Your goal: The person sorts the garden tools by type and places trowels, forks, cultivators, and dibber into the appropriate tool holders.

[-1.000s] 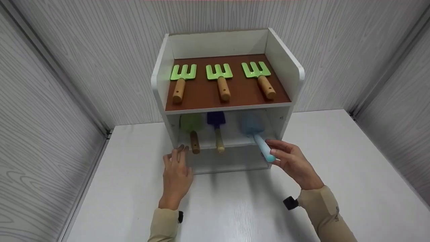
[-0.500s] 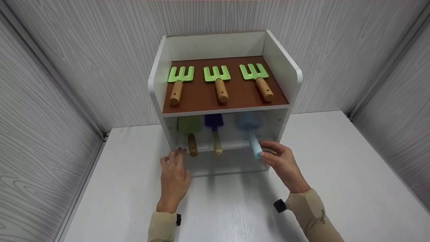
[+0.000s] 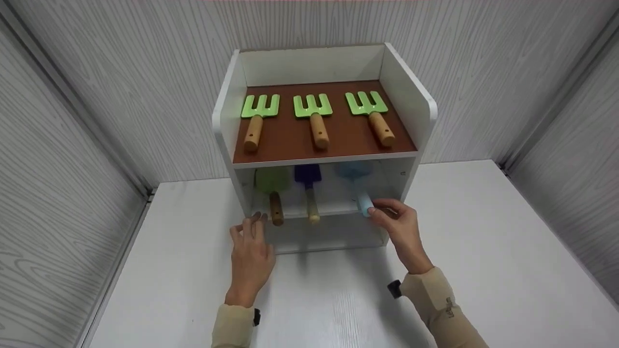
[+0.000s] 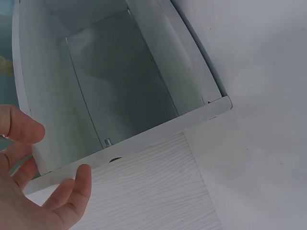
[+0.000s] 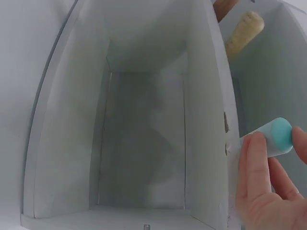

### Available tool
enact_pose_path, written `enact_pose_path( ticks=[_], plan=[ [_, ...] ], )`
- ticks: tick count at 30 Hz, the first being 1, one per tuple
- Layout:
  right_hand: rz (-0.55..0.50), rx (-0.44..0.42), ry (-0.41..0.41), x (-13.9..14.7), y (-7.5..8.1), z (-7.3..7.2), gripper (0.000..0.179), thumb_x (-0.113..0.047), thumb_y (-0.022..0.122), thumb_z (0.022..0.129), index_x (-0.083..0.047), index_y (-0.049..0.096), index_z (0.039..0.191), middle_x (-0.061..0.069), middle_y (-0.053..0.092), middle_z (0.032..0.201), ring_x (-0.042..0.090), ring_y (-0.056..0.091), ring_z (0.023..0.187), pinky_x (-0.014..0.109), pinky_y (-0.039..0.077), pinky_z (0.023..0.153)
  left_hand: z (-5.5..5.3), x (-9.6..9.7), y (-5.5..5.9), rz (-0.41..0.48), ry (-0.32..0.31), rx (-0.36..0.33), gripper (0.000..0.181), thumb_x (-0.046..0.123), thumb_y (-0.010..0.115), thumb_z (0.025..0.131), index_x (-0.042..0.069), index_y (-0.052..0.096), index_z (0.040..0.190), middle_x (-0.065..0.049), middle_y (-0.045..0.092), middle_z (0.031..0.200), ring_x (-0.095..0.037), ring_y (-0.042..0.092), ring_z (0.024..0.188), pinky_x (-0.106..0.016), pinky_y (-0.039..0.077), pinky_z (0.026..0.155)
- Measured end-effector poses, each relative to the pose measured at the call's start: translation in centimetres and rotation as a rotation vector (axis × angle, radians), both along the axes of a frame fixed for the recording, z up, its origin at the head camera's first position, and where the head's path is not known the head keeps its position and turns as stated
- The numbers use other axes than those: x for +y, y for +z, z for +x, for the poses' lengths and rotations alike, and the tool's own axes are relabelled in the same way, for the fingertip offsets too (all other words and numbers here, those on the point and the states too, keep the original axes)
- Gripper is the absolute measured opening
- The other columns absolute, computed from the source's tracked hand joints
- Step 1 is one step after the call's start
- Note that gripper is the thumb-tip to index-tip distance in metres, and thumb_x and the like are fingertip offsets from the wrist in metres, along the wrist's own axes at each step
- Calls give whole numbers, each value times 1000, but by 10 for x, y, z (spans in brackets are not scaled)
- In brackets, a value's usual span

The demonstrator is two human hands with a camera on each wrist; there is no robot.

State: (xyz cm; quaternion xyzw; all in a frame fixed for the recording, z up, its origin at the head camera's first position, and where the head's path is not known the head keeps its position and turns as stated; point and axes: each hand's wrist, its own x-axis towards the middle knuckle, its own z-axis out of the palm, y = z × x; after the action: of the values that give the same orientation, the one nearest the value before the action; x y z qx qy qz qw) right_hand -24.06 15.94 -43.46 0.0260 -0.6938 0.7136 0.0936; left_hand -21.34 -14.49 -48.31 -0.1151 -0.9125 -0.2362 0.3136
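A light-blue toy shovel [image 3: 363, 202] lies at the right of the middle shelf, blade inward. My right hand [image 3: 400, 229] pinches its handle between thumb and fingers; in the right wrist view the handle end [image 5: 282, 135] shows beside the shelf edge. At the unit's left side, my left hand [image 3: 252, 258] holds the side panel, with fingers on both sides of its edge [image 4: 129, 143] in the left wrist view. Left of the light-blue shovel are a dark-blue shovel [image 3: 308, 175] with a pale handle and a green shovel [image 3: 272, 179] with a brown handle.
The white shelf unit [image 3: 420, 116] stands on a white table [image 3: 469, 212] before a wood-grain wall. Three green hand forks [image 3: 313, 106] with wooden handles lie on its brown top board [image 3: 342, 130]. A low bottom compartment [image 5: 139, 143] opens below the middle shelf.
The right hand has moved left and inward, pushing the light-blue shovel deeper into the shelf and turning its handle straighter. The left hand keeps its place at the side panel.
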Motion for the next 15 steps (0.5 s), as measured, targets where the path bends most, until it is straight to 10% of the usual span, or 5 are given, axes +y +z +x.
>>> enact_pose_path(
  ticks=[15],
  plan=[
    [8, 108, 60, 18, -9, 6, 26, 4, 64, 95, 15, 62, 118, 20, 64, 109, 18, 71, 87, 34, 59, 81, 10, -8, -1, -11, -25, -7, 48, -7, 68, 83, -12, 53, 128, -24, 49, 129, -45, 44, 116, -48, 55, 81]
  ],
)
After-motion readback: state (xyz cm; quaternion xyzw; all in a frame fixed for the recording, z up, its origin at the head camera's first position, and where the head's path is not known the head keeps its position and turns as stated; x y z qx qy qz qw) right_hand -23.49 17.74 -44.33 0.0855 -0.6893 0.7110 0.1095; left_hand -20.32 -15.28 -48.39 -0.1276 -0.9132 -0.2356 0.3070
